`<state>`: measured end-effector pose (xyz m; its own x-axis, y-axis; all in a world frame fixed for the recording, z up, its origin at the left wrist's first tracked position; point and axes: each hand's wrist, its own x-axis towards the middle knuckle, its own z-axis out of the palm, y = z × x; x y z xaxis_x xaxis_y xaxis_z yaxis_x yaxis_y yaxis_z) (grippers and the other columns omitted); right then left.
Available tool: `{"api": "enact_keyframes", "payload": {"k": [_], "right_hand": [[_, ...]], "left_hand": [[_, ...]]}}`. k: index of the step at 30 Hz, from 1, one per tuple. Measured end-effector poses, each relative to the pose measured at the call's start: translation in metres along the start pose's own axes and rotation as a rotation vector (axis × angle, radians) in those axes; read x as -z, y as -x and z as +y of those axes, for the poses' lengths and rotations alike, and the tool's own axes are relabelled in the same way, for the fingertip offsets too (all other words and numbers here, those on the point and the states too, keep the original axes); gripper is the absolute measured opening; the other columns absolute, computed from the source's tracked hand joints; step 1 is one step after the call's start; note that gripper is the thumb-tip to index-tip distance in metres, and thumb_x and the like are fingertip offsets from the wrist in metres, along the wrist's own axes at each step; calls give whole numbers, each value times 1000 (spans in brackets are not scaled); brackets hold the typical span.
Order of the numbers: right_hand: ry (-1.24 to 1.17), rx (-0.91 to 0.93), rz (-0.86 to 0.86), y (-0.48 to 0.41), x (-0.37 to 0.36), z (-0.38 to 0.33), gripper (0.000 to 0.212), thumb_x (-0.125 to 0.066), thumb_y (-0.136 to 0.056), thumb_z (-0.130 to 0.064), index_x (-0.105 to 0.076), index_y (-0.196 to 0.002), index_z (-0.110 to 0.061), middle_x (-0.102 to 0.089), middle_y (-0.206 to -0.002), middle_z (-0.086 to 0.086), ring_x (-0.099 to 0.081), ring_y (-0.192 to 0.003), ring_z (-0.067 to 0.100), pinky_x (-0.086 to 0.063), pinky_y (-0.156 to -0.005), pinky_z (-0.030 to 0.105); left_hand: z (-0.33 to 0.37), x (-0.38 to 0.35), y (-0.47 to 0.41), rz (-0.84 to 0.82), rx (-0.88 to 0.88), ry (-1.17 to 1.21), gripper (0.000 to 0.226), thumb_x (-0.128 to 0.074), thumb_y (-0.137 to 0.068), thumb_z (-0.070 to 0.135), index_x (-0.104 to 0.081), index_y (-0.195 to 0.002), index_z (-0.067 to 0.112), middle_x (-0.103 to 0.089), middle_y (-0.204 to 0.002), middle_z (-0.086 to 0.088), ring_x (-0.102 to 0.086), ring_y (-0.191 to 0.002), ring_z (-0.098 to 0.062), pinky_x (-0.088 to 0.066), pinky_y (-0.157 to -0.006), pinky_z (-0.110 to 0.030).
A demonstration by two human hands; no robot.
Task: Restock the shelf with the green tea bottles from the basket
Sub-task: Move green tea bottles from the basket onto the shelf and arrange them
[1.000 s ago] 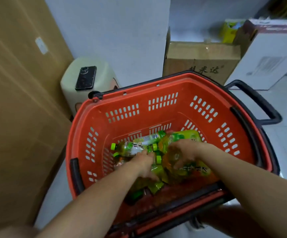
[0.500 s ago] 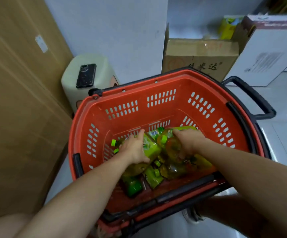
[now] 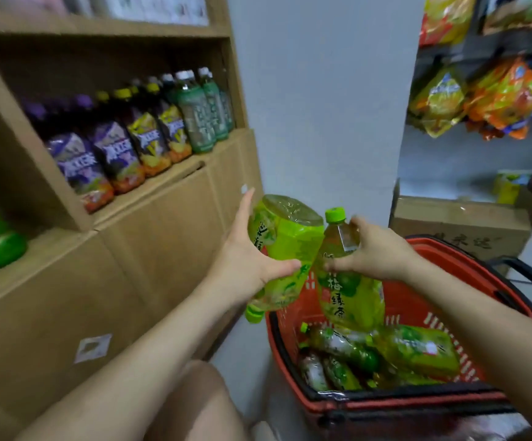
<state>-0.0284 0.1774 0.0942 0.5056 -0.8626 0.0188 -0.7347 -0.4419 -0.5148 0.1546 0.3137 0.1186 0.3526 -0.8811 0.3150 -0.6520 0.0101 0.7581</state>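
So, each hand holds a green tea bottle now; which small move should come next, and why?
Probably turn the left hand so its inverted green plastic tea bottle stands cap up: the cap points down now, while the right hand holds its upright green tea bottle by the neck. Then both could go onto the brown cardboard shelf on the left.

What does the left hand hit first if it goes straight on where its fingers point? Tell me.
Most likely the cardboard shelf, its front face near the right end, below the dark green-labelled bottles. The left hand, holding a green tea bottle cap-down, points up and forward there; depth is unclear.
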Motion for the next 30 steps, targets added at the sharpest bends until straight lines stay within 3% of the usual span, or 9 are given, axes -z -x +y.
{"api": "enact_keyframes", "payload": {"k": [4,7,10,12,13,15,17,22,30], "right_hand": [[-152,172,15,12,17,-81,82,-84,-55,-52,-48,-120,-19,-59,-106,-3,-59,-101,22,-43,-77,29],[-358,294,21,16,16,-134,68,-87,-48,-49,-50,-102,-30,-67,-96,-7,-63,-88,14,-49,-78,32],[-507,371,-3,20,8,-188,80,-88,-44,-50,-49,-109,-25,-64,-103,-4,-62,-94,14,-50,-86,34],[-548,434,26,21,1,-224,106,-82,-29,-67,-52,-121,-23,-65,-106,-6,-63,-96,15,-52,-90,39],[-572,469,33,22,-4,-241,109,-80,-27,-69,-52,-122,-24,-66,-105,-6,-64,-96,15,-52,-89,40],[-602,512,37,26,-12,-271,98,-83,-36,-63,-52,-121,-23,-67,-104,-5,-65,-95,16,-53,-87,40],[-620,548,46,30,-23,-299,88,-85,-46,-56,-52,-120,-22,-67,-107,-2,-64,-97,18,-53,-87,40],[-659,633,36,37,-51,-362,90,-85,-51,-54,-48,-126,-20,-66,-116,1,-62,-107,23,-51,-92,43],[-628,761,-102,55,-93,-446,92,-84,-59,-49,-41,-135,-20,-64,-116,0,-62,-105,23,-53,-89,46]], "left_hand": [[13,82,34,183,-16,-26,113,-91,-51,29,-24,-142,42,-42,-129,20,-36,-116,11,-26,-96,-12],[17,134,59,309,-18,-94,106,-91,-51,27,-31,-137,41,-44,-111,35,-39,-94,31,-25,-80,7],[20,180,83,430,-12,-224,104,-92,-49,29,-34,-134,41,-45,-105,38,-34,-92,38,-24,-75,11],[20,209,100,494,26,-319,106,-92,-48,30,-33,-136,40,-48,-107,34,-44,-101,26,-32,-85,3],[19,222,107,521,50,-385,108,-91,-48,33,-32,-138,41,-51,-115,27,-48,-109,15,-37,-93,-9],[13,248,120,568,121,-562,112,-88,-47,41,-27,-141,42,-49,-133,13,-47,-122,-10,-42,-103,-34],[3,273,128,577,236,-749,115,-84,-49,46,-21,-145,42,-43,-141,7,-42,-126,-18,-39,-103,-43],[-27,324,146,417,590,-1087,114,-75,-59,51,-6,-149,38,-37,-143,-1,-37,-128,-25,-36,-99,-45],[-81,375,178,225,855,-1141,106,-71,-65,49,-10,-149,32,-40,-138,-8,-33,-130,-31,-30,-101,-51]]}}
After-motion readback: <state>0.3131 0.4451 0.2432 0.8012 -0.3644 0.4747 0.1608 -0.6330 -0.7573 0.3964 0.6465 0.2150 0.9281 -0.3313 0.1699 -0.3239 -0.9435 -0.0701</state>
